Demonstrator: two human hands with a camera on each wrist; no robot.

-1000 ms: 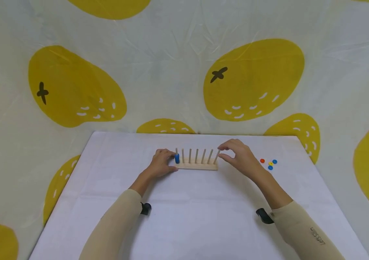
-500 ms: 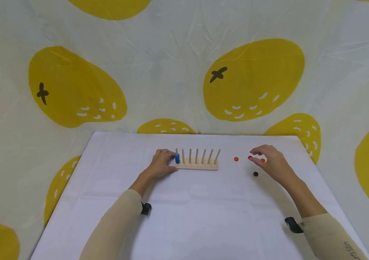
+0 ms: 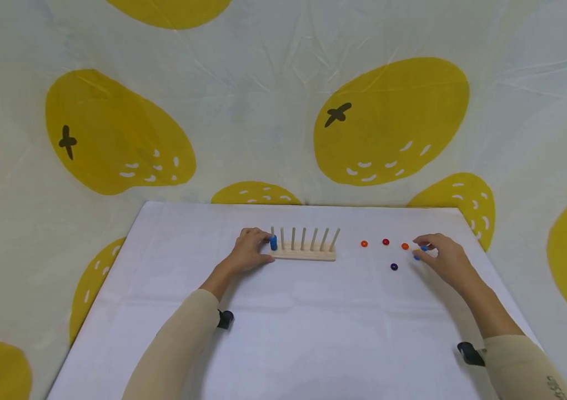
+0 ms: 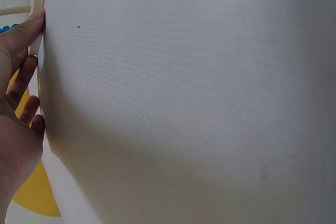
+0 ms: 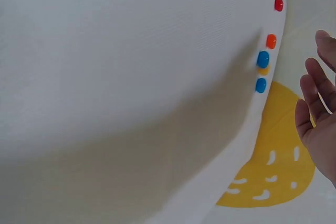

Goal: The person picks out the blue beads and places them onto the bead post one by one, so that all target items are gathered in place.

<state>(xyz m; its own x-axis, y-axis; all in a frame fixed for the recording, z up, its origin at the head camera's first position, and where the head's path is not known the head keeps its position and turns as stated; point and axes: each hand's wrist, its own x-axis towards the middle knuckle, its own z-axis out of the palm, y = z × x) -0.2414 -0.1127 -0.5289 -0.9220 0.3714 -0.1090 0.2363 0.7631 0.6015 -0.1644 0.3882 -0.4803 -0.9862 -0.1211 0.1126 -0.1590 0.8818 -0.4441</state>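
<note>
A wooden peg rack [image 3: 303, 254] with a row of upright pegs stands near the middle of the table. Several blue beads [image 3: 274, 243] are stacked on its leftmost peg. My left hand [image 3: 249, 250] holds the rack's left end, its thumb on the front edge of the base in the left wrist view. On the right, my right hand [image 3: 445, 258] hovers over two loose blue beads [image 5: 263, 59] and a yellow bead [image 5: 264, 71], thumb and fingers apart. The right wrist view shows this hand [image 5: 320, 108] with nothing between its fingers, and these beads lying on the cloth.
Between rack and right hand lie two orange beads [image 3: 364, 244], a red bead [image 3: 385, 241] and a dark blue bead [image 3: 394, 266]. A white cloth covers the table [image 3: 283, 333]. A curtain [image 3: 263, 111] with yellow fruit shapes hangs behind it.
My right hand has moved right, from the rack's rightmost peg past the red and orange beads to the blue and yellow ones. The left hand and the rack have stayed put.
</note>
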